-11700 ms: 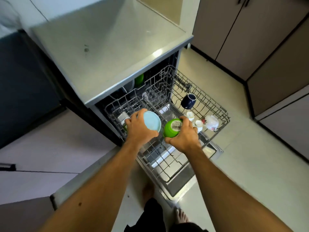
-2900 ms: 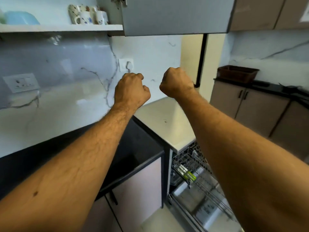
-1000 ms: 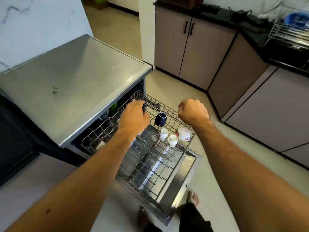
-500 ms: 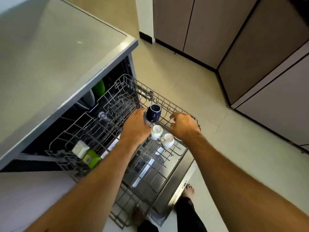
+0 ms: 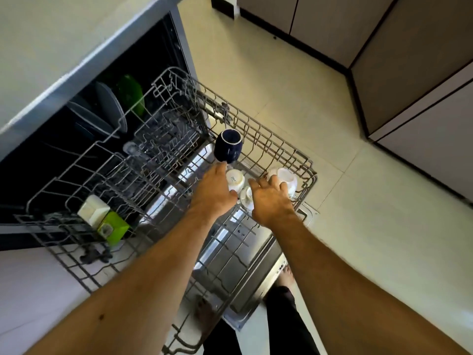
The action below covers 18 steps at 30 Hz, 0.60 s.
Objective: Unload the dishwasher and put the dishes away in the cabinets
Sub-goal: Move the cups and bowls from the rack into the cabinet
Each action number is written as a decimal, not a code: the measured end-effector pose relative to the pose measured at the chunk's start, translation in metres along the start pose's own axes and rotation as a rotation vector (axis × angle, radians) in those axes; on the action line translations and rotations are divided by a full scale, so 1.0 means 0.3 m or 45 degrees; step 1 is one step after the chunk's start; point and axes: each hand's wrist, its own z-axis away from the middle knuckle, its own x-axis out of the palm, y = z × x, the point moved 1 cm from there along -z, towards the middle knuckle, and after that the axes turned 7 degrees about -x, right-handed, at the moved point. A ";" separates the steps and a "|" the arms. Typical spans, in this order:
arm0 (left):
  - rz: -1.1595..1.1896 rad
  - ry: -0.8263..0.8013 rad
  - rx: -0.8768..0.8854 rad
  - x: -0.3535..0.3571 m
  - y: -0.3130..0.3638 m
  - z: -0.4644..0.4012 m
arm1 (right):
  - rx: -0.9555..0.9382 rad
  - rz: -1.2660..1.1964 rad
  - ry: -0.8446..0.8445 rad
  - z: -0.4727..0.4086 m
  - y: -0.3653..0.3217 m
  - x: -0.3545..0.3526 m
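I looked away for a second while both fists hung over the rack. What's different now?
Both hands opened and came down to the cups: the left hand touches a small white cup below the navy cup; the right hand reaches onto the larger white cup. All cups remain in the rack.

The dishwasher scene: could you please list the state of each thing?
Dishwasher door: open, flat.
Upper rack: pulled out.
Navy mug: upside down.
Small white cup: left hand touches it.
Larger white cup: under right hand.
Cabinet doors: closed.
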 end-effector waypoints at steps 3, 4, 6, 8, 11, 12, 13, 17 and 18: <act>-0.057 0.023 -0.012 0.049 -0.016 -0.049 | -0.038 0.063 0.029 -0.035 0.016 0.052; -0.052 0.011 -0.021 0.063 -0.023 -0.064 | -0.050 0.066 0.048 -0.046 0.023 0.069; -0.005 -0.002 -0.035 0.081 -0.035 -0.087 | -0.066 0.066 0.101 -0.065 0.035 0.094; -0.026 -0.012 -0.044 0.098 -0.045 -0.101 | -0.071 0.079 0.138 -0.077 0.042 0.110; -0.096 -0.005 -0.049 0.128 -0.056 -0.113 | -0.088 0.108 0.135 -0.089 0.051 0.118; -0.091 0.001 -0.058 0.135 -0.054 -0.114 | -0.099 0.125 0.126 -0.090 0.056 0.119; -0.074 0.004 -0.071 0.140 -0.052 -0.112 | -0.105 0.137 0.114 -0.090 0.059 0.118; 0.033 0.013 -0.108 0.164 -0.057 -0.113 | -0.113 0.146 0.114 -0.096 0.066 0.115; 0.045 0.021 -0.123 0.169 -0.061 -0.114 | -0.120 0.147 0.122 -0.098 0.066 0.112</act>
